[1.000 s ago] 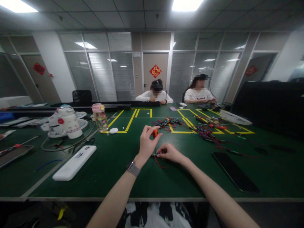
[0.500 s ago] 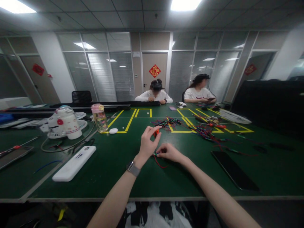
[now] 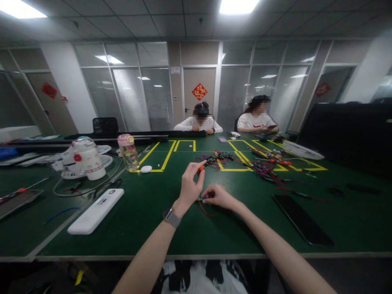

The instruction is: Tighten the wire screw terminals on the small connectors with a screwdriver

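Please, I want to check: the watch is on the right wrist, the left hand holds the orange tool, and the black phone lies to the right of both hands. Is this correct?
Not quite: the head view shows the watch on the left wrist, not the right. The left hand does hold the orange tool, and the black phone does lie right of both hands.

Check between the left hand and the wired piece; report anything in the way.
Nothing visible stands between the left hand, which holds an orange tool, and the wired piece. The right hand pinches it from the right, and the wire piles lie farther off. The tool's lower end is hidden.
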A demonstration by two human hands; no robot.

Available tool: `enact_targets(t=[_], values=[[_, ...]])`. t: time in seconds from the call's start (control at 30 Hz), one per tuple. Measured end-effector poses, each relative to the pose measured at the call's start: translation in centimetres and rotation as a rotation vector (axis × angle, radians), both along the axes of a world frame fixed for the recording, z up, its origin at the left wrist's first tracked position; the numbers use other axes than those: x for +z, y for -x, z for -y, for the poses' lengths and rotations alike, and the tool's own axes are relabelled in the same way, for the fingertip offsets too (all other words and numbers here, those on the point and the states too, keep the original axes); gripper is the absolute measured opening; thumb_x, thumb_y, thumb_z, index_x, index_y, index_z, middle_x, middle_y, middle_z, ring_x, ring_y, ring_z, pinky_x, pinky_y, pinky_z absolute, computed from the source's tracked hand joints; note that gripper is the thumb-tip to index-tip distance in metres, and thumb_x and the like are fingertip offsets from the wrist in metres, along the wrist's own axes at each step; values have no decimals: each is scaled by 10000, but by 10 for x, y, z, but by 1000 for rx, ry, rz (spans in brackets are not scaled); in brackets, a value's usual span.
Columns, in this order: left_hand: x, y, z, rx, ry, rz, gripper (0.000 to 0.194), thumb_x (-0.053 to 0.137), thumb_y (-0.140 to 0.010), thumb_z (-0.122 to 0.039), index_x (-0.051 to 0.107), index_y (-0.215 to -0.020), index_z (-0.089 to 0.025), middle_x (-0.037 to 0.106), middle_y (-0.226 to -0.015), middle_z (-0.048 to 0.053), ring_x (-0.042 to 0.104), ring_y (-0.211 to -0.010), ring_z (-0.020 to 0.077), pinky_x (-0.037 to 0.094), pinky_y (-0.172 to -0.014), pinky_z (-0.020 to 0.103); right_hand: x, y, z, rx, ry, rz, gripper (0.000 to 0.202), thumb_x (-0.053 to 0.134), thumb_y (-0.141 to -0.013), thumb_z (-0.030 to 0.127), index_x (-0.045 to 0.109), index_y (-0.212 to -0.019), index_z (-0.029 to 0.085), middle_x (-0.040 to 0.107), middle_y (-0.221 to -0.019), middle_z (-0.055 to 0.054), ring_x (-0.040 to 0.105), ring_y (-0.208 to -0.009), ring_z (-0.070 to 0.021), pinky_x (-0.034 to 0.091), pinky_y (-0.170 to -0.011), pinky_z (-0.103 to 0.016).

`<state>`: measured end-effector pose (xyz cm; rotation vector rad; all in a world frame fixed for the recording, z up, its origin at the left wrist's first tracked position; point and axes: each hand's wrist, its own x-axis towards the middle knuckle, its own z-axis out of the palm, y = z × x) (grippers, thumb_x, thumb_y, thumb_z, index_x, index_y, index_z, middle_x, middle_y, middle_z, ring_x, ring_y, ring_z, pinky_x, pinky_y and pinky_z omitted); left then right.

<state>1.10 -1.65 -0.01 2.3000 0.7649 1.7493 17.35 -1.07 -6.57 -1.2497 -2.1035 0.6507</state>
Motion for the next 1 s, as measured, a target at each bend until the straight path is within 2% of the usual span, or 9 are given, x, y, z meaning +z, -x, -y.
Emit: enact_targets(t=[0.1, 0.17, 0.37, 0.43, 0.57, 0.73, 0.9, 1.0], values=[[-1, 0, -1, 95, -21, 37, 218, 567, -870, -231, 647, -1072, -217, 515, -872, 24, 542, -810, 140, 471, -766, 277, 3, 1, 3, -1, 6, 8, 172, 737, -697, 212, 748, -860, 158, 614, -669, -3, 510, -594, -120, 378, -554, -222], [-1, 0, -1, 120, -14, 45, 203, 594, -856, -262, 660, -1043, -223, 491, -867, 18, 532, -800, 137, 468, -761, 273, 5, 1, 4, -7, 20, 3, 157, 731, -696, 198, 735, -845, 150, 613, -666, -2, 519, -597, -122, 383, -555, -221], [0, 1, 1, -8, 60, 3, 363, 359, -962, -214, 514, -1290, -227, 577, -1103, 68, 554, -1037, 169, 438, -919, 321, 5, 3, 5, 8, 39, -26, 143, 716, -687, 163, 682, -824, 141, 599, -640, 19, 519, -579, -114, 385, -545, -209], [0, 1, 0, -24, 72, 12, 375, 338, -965, -197, 492, -1307, -216, 595, -1116, 74, 562, -1041, 170, 437, -923, 325, 5, 2, 5, 16, 31, -22, 129, 711, -692, 165, 679, -815, 143, 594, -640, 21, 518, -583, -114, 384, -548, -207], [-1, 0, -1, 63, 33, 19, 336, 463, -925, -223, 530, -1254, -202, 600, -974, 55, 572, -890, 160, 462, -827, 300, 4, 2, 5, 21, 19, -18, 108, 704, -704, 171, 680, -805, 144, 588, -638, 22, 513, -579, -111, 379, -547, -206], [-1, 0, -1, 123, -3, 21, 224, 578, -870, -288, 641, -1075, -223, 520, -857, 15, 546, -804, 140, 461, -771, 269, 3, 2, 4, 27, 15, -14, 103, 701, -711, 181, 684, -809, 150, 593, -637, 25, 510, -568, -108, 369, -536, -204], [0, 3, 1, 43, 44, -2, 331, 406, -947, -228, 559, -1240, -216, 581, -1024, 61, 570, -950, 161, 458, -851, 297, 2, 1, 3, 19, 19, -21, 102, 706, -707, 188, 688, -801, 151, 599, -639, 19, 518, -577, -113, 380, -541, -206], [0, 2, 1, 15, 64, 3, 355, 389, -950, -201, 521, -1280, -205, 618, -1073, 72, 585, -981, 168, 457, -877, 309, 3, 2, 3, 17, 23, -21, 103, 708, -707, 190, 691, -800, 148, 598, -633, 18, 516, -573, -113, 381, -539, -207]])
